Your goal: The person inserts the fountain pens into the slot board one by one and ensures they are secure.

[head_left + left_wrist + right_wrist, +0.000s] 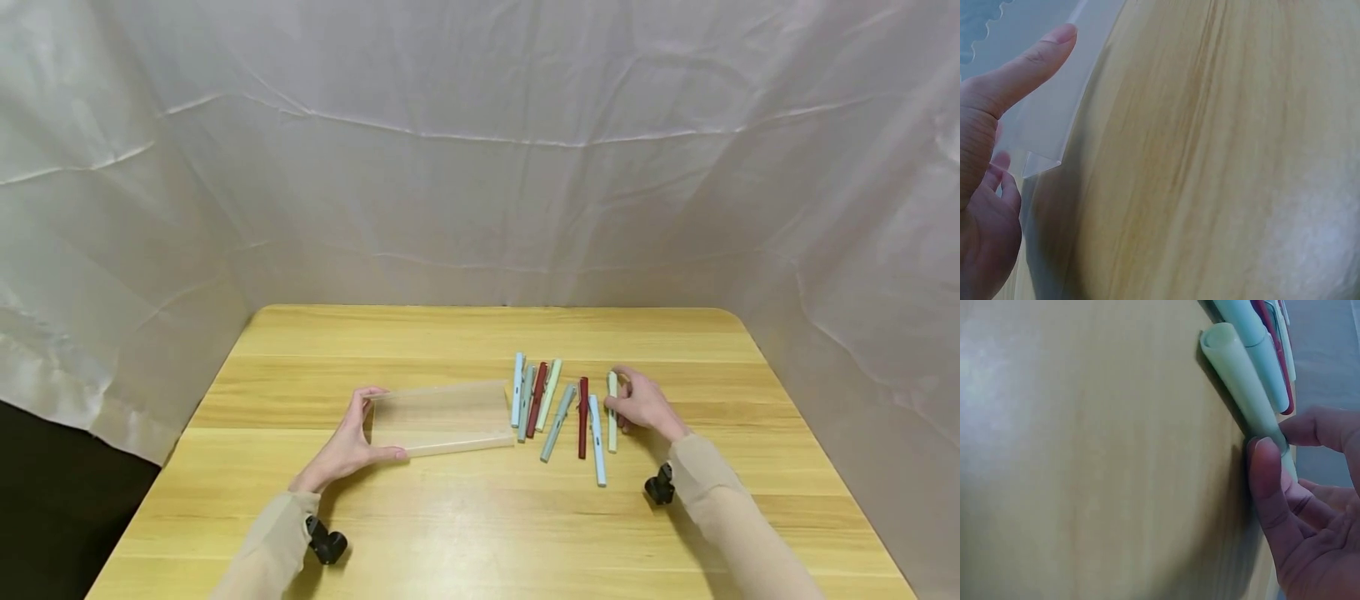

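A pale green capped pen (1244,390) lies well to the right of the clear plastic tray, farther from it than the other pens. The right hand (647,407) pinches it between thumb and finger, a narrow closure that suits so slim a barrel; the barrel is smooth, round and dished at its end.

At the tray's own left end (461,446), the left hand (348,446) is spread wide, thumb on the near edge and fingers at the far one, likely to keep this light piece from sliding. Its plastic is thin, see-through and straight-folded, with a scalloped edge (987,32) showing in the left wrist view.

Between tray and pinched pen, more clipped pens lie roughly side by side, probably spaced to be taken singly: light blue (517,390) just beside the tray, then grey-green (527,404), dark red (537,400), another pale green (550,396), and a looser second set. Under the tray is a wood-grained table (465,525); beyond it hangs a creased, faintly glossy sheet (480,208).
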{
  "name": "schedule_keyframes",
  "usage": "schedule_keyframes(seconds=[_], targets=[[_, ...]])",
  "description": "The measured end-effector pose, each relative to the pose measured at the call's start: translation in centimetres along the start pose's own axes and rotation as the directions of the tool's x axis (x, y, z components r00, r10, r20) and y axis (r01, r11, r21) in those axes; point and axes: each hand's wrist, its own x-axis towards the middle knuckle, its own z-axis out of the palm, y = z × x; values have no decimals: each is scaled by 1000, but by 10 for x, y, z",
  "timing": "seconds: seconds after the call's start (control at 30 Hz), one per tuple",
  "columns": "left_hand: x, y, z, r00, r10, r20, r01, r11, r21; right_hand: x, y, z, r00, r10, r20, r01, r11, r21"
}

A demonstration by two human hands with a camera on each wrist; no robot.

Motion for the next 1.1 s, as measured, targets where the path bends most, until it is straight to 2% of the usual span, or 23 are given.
schedule_keyframes(seconds=[0.27,0.47,0.6,0.7,0.83,1.1], targets=[[1,0,1,1000,-19,6,19,1000,5,-2,-1,2,999,29,-43,-29,1000,-3],[2,0,1,1000,-17,8,17,1000,3,-6,-1,0,996,21,-81,-19,1000,17],[2,0,1,1000,-20,12,20,1000,-2,-10,-1,0,995,-5,-98,9,999,37],[1,1,1,999,-28,18,28,1000,-9,-13,-2,0,993,-32,-110,44,994,105],[0,2,1,999,-40,22,41,999,-14,-17,-5,0,988,-65,-142,92,977,195],[0,2,1,998,-54,17,54,998,-15,-25,-18,1,965,-148,-217,206,940,273]])
